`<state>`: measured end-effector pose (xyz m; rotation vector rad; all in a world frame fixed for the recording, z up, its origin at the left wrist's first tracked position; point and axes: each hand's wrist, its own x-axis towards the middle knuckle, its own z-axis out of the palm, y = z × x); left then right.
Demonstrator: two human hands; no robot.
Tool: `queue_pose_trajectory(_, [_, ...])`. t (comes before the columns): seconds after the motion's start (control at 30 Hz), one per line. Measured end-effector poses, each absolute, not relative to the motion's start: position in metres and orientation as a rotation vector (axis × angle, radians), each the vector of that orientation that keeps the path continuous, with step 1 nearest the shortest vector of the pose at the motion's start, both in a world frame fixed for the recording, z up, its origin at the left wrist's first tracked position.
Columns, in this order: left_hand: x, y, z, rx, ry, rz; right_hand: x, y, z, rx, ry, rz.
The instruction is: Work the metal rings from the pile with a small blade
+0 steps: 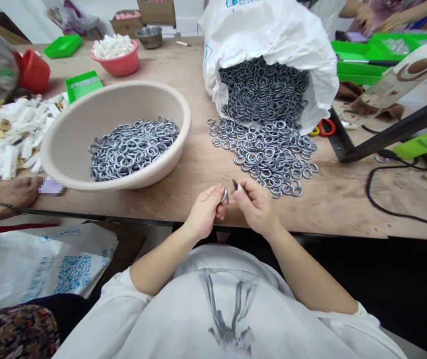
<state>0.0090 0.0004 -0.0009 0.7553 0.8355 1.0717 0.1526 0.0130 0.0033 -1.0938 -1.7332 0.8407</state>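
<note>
brown tabletop (348, 199) bears loose rings (269, 152) beside a pale basin (66, 144).

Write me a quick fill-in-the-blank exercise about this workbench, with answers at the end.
The left hand holds a shiny grey ____.
In this view, the basin is to the ____ of the sack.
The small tray just behind the basin is coloured ____.

Missing words: ring; left; green.
</note>
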Motion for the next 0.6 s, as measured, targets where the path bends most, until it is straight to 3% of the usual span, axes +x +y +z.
queue_pose_trajectory(0.17, [0.011, 0.002, 0.002, 0.694, 0.853, 1.100, 0.156, 0.000, 0.014, -1.107, -2.111, 0.454])
queue_pose_trajectory(0.33, [0.010, 0.002, 0.002, 0.702, 0.833, 1.067, 0.157, 0.001, 0.009, -1.161, -2.142, 0.502])
queue_pose_trajectory(0.47, [0.008, -0.005, -0.001, 0.838, 0.777, 0.954, 0.171, 0.032, 0.008, -1.538, -1.924, 0.492])
queue_pose_trajectory(0.6, [0.001, -0.007, -0.008, 0.859, 0.813, 0.884, 0.174, 0.078, 0.017, -1.899, -2.066, 0.215])
